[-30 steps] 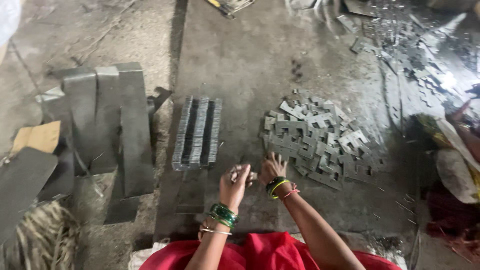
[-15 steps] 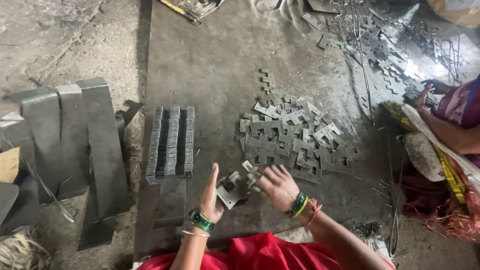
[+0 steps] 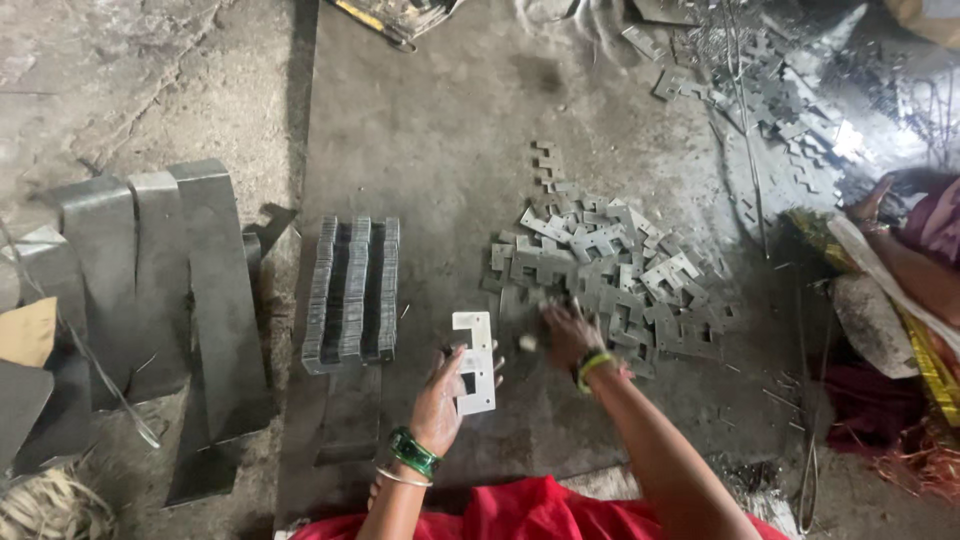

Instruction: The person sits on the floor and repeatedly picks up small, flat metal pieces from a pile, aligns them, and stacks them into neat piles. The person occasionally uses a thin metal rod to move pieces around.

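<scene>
In my left hand (image 3: 440, 400) I hold a pale silver-grey E-shaped stamped metal plate (image 3: 474, 362), bright against the dull dark grey floor. Just right of it, my right hand (image 3: 565, 335) meets a heap of grey metal stampings (image 3: 610, 275). Green bangles (image 3: 412, 452) ring my left wrist; my red garment (image 3: 520, 515) lies below.
</scene>
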